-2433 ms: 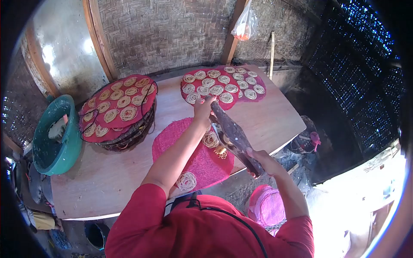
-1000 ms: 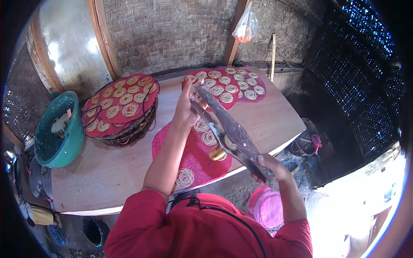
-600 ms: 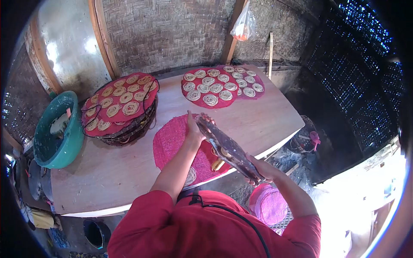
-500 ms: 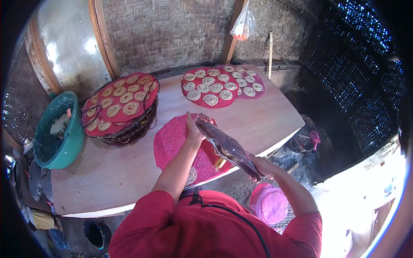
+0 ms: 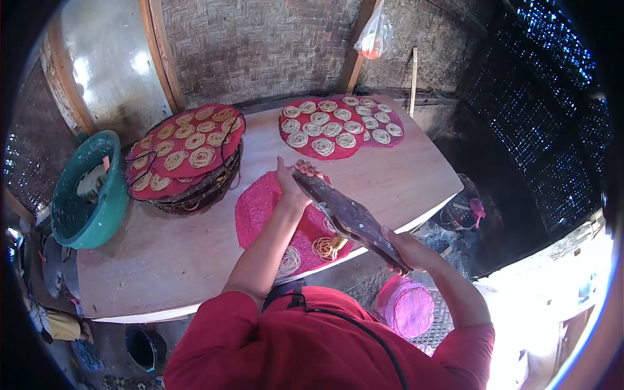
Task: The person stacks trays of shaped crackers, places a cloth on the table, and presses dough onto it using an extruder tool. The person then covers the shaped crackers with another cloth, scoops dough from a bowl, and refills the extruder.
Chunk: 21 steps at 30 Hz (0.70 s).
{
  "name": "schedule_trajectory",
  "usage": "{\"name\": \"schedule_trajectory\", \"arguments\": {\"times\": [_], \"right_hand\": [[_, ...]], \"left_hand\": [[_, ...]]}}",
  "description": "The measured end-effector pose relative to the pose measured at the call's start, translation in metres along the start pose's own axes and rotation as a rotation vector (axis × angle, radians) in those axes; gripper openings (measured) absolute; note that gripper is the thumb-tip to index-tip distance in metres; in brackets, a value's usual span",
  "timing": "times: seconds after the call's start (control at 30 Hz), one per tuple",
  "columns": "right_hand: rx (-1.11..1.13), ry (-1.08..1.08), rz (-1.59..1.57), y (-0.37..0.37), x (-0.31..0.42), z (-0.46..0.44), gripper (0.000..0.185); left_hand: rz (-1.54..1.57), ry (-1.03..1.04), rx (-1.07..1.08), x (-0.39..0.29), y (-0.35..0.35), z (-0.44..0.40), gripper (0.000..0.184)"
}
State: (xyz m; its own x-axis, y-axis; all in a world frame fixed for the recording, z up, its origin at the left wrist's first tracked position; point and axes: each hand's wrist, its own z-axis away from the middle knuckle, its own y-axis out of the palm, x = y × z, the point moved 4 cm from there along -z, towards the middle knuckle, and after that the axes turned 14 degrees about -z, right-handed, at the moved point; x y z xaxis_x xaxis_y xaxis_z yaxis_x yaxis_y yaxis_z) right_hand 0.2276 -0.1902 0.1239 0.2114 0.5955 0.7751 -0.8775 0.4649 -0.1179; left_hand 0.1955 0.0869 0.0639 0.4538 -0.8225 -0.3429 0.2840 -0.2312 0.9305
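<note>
Both of my hands hold a dark, long wooden hand press tilted above a round pink mesh mat. My left hand is closed round its upper left end, fingertips curling over the far edge and thumb pointing up. Round the lower right end wraps my right hand. Beneath the press, a yellowish noodle bundle hangs down to a loose noodle coil on the mat. Another pale coil lies at the mat's near edge. The press hides part of the mat.
Red mats with noodle coils lie at the table's back right. A basket topped by a coil-covered mat stands left, beside a green basin. Pink round mats are stacked below the table's near edge. A plastic bag hangs behind.
The press has shifted slightly right in my hands. More of the noodle coil under it shows on the mat, and the camera view has moved a little.
</note>
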Motion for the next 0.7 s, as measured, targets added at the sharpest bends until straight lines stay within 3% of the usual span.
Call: {"name": "schedule_trajectory", "arguments": {"times": [0.3,0.53,0.7], "right_hand": [[0.006,-0.106,0.016,0.013,0.0,-0.018,0.068],[0.011,-0.057,0.049,0.005,0.0,0.002,0.066],[-0.046,-0.063,0.096,0.002,-0.017,-0.029,0.065]], "left_hand": [[-0.117,0.077,0.009,-0.031,0.003,-0.008,0.054],[-0.031,0.019,-0.12,-0.003,-0.012,0.006,0.053],[0.04,0.004,-0.005,0.006,-0.042,-0.023,0.058]]}}
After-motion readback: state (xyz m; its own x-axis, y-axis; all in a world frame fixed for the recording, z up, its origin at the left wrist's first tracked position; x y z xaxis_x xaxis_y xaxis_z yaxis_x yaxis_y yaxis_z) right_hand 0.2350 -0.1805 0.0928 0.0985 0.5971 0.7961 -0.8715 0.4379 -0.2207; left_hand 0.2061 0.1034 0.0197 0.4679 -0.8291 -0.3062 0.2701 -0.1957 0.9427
